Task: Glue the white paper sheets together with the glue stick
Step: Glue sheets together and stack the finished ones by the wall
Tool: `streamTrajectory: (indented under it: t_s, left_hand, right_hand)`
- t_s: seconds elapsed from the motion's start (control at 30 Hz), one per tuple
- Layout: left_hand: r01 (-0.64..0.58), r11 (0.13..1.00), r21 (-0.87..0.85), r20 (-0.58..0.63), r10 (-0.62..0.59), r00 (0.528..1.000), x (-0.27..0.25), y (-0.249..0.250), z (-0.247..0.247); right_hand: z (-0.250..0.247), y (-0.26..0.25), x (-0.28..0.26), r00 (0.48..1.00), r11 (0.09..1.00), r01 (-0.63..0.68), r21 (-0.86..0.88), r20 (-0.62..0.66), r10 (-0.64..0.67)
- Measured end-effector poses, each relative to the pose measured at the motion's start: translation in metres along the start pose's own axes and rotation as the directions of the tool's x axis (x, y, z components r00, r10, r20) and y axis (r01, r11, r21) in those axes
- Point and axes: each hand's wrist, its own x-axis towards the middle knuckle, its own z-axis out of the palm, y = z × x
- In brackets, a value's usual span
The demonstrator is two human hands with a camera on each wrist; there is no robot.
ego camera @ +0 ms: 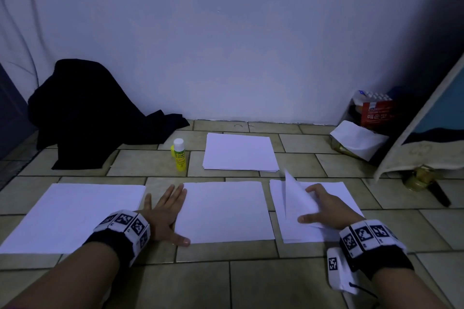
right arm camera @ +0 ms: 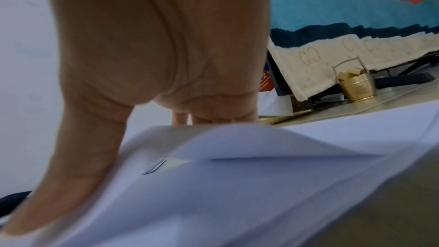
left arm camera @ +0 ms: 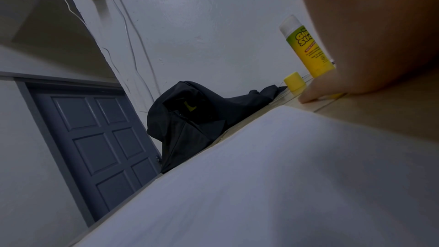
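Left hand [ego camera: 163,216] spread flat at lower centre, touching middle sheet [ego camera: 223,212]; right hand [ego camera: 326,206] pinching lifted top sheet [ego camera: 296,198] of right stack [ego camera: 344,193].

The paper sheets [ego camera: 224,211] are plain white. The glue stick [ego camera: 179,156] is yellow and green with a white top, its loose cap [left arm camera: 294,81] yellow. The floor [ego camera: 226,281] is beige tile with dark grout. At upper left lies black cloth [ego camera: 90,113]; at right, a blue rug [right arm camera: 344,7] with orange zigzag and cream border, and a red box [ego camera: 378,113].
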Motion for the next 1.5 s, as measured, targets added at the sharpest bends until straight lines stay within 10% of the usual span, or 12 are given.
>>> streamTrajectory:
  t_s: [0.23, 0.33, 0.6, 0.8, 1.0, 1.5]
  left_hand:
    - [0.004, 1.0, 0.002, 0.004, -0.004, 1.0, -0.001, 0.001, -0.001]
    - [0.004, 1.0, 0.005, 0.0, -0.004, 1.0, -0.002, 0.002, -0.002]
    - [0.013, 1.0, -0.018, -0.006, -0.013, 1.0, -0.002, 0.003, -0.001]
    - [0.038, 0.999, -0.021, -0.012, -0.039, 0.999, -0.004, 0.007, -0.002]
    - [0.047, 0.999, -0.025, -0.033, -0.048, 0.998, -0.006, 0.008, -0.001]
    - [0.018, 0.999, -0.05, -0.027, -0.019, 0.999, -0.002, 0.004, 0.001]
  right_hand:
    - [-0.005, 0.002, -0.006, 0.999, 0.997, -0.002, -0.082, 0.041, 0.005]
    - [-0.01, 0.008, -0.003, 0.988, 0.999, -0.017, 0.048, -0.152, 0.025]
    - [-0.039, -0.044, -0.045, 0.764, 0.946, 0.124, 0.299, -0.637, 0.101]
    - [0.023, -0.136, -0.047, 0.955, 0.938, 0.229, 0.258, -0.246, -0.166]
    - [0.093, -0.181, -0.028, 0.987, 0.983, 0.155, 0.093, 0.028, -0.158]
    - [0.101, -0.175, -0.014, 0.989, 0.977, 0.145, 0.155, -0.007, -0.146]
